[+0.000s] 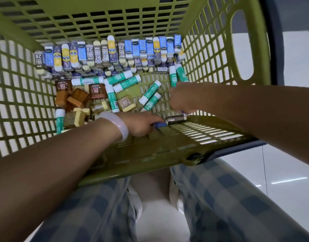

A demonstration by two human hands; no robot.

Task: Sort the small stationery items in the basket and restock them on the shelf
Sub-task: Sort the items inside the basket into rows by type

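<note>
The sorting step is being carried out inside the green basket [211, 55], and nothing is yet being taken to a shelf, which is not in view. Boxed erasers [105, 53] are being kept in an upright row along the far wall, while green-and-white glue sticks [150, 89] are lying loose across the middle of the floor and brown block erasers [75, 100] are heaped at the left. A small blue-ended item [159, 124] is being pinched by the left hand [141, 125] against the near wall of the basket, just beside a dark flat box [176, 119] lying along that wall. The right hand [182, 98] is being lowered among the glue sticks with its fingers curled; something blue is showing under it, but whether anything is being gripped cannot be told, since the fingertips are hidden and blurred. A pale bangle [118, 125] is being worn on the left wrist. By judgement, the next move is calling for the loose sticks to be gathered side by side, and for the blue-ended piece to be set with its like at the far row.
</note>
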